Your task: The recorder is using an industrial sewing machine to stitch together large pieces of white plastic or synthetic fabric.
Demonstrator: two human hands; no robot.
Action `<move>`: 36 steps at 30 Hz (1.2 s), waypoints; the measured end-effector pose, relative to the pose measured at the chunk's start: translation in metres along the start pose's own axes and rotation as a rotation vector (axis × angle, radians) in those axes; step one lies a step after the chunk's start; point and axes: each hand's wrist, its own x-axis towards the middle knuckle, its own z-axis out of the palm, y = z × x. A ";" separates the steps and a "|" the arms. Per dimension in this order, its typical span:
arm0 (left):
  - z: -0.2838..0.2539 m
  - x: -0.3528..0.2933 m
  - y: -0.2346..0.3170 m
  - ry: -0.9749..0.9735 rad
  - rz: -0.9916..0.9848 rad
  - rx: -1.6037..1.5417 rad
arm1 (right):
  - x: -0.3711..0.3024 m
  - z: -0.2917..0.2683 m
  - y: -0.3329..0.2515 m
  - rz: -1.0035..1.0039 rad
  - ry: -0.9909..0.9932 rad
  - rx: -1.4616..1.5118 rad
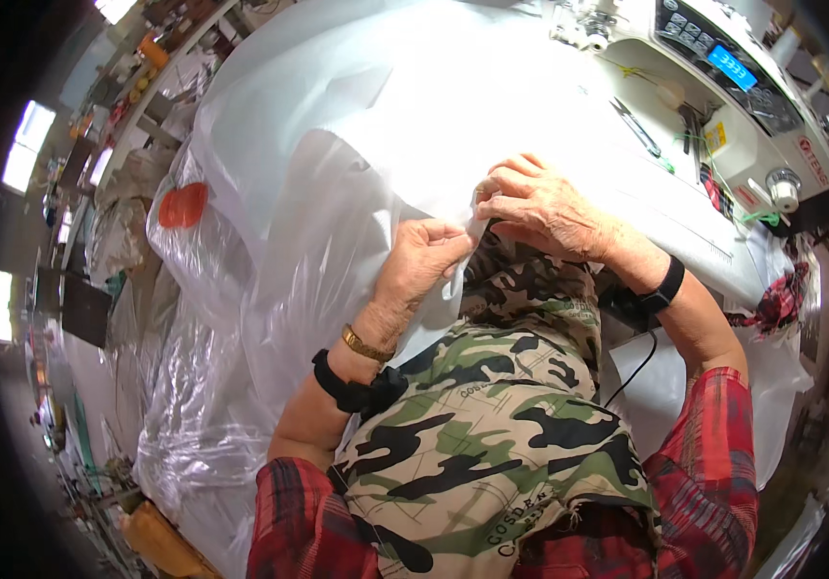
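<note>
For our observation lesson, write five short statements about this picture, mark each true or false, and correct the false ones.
1. The left hand and right hand both hold the white material. True.
2. The apron is plain blue. False: it has a camouflage pattern.
3. A white machine stands at the upper right. True.
4. The gold-coloured band is on the right wrist. False: it is on the left.
5. The sleeves are red plaid. True.

Bright windows (28, 145) glow at far left; lower down sits a blurred, orange-brown object (165, 542), perhaps a cushion. Bunched red plaid cloth (781, 301) shows at right.
</note>
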 end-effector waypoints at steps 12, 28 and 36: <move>0.011 -0.018 0.014 0.054 0.263 0.430 | 0.006 0.009 0.014 -0.097 -0.069 0.087; 0.015 -0.022 0.019 0.224 0.737 0.810 | 0.018 -0.002 0.021 0.040 0.001 0.224; 0.012 -0.012 0.022 0.209 0.738 0.931 | 0.020 -0.003 0.044 0.142 -0.018 0.305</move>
